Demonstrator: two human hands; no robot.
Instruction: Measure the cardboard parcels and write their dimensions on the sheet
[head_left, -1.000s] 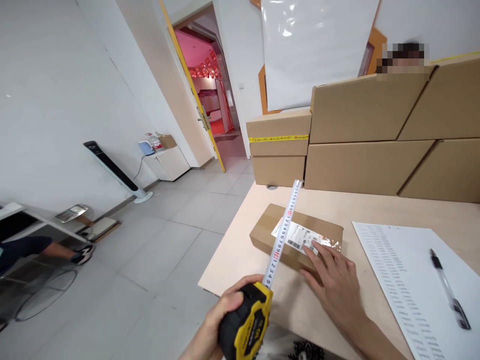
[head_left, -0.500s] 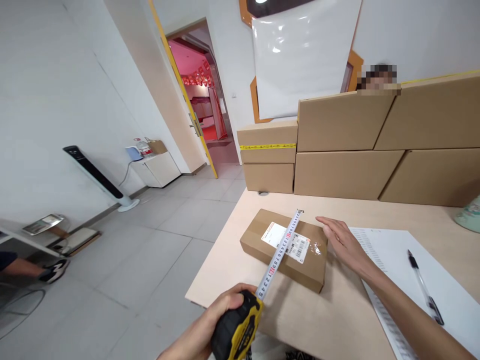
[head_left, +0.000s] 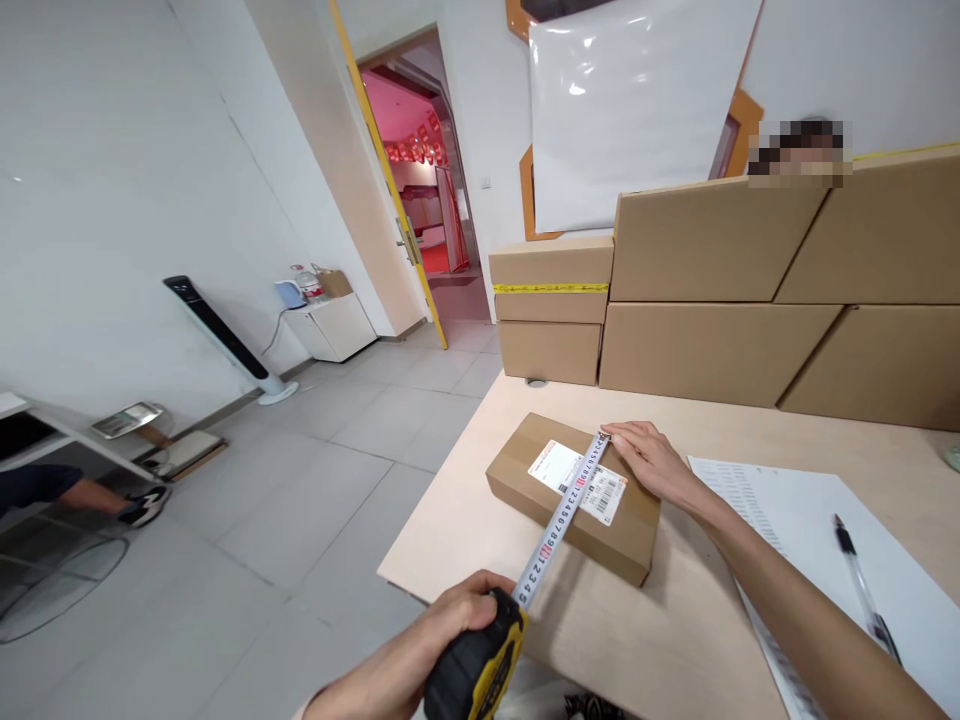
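Note:
My left hand (head_left: 476, 610) is wrapped around a black and yellow tape measure (head_left: 480, 655) near the table's front edge. Its white blade (head_left: 562, 515) slants up and away across a small brown cardboard box (head_left: 525, 470). At the box's far edge, the fingers of my right hand (head_left: 645, 460) are closed at the metal-tipped end of the blade; the exact grip is partly hidden. A white shipping label (head_left: 559, 465) on the box top lies partly under the blade.
Printed sheets (head_left: 795, 530) with a black pen (head_left: 855, 560) lie on the right of the table. Large cartons (head_left: 720, 350) are stacked along the back, with a person's head (head_left: 799, 150) behind them. Floor drops away left of the table edge.
My right hand has left the box's label, swung out past its right side and come to the blade's end. The blade has been lowered toward the box, and its tip is now at the far edge.

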